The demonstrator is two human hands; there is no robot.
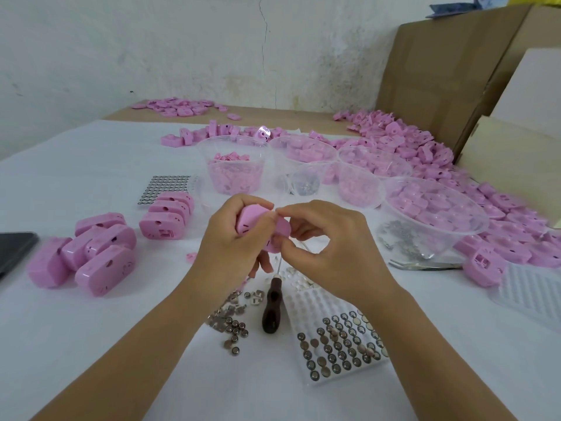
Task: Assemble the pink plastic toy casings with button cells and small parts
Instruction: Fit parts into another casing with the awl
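Gripping the pink casing [253, 219], the left hand [233, 241] is curling its fingers and thumb round the shell. The right hand [331, 247] is meeting it from the other side and pinching the casing's edge between thumb and forefinger. Whether a small part is sitting under those fingertips cannot be told. The casing is hanging between the two hands, raised off the white table [91, 344].

Just below the hands a dark-handled screwdriver [272, 309] is lying on the table, with loose button cells [234, 331] under the left wrist and a tray of button cells [343, 344] under the right forearm. Left of the left hand, assembled casings [100, 256] are lying in clusters, and a dark phone [15, 250] is showing at the edge. Beyond the hands, clear tubs [235, 165] are holding pink parts. Right of the right hand, a clear bowl [434, 208], tweezers [425, 265] and a long heap of pink pieces [409, 141] are spreading toward cardboard boxes [440, 71]. A cracked pale wall [182, 41] is standing behind.

Both forearms are reaching forward and converging, wrists lifted, and the right hand's other fingers are curling loosely inward.
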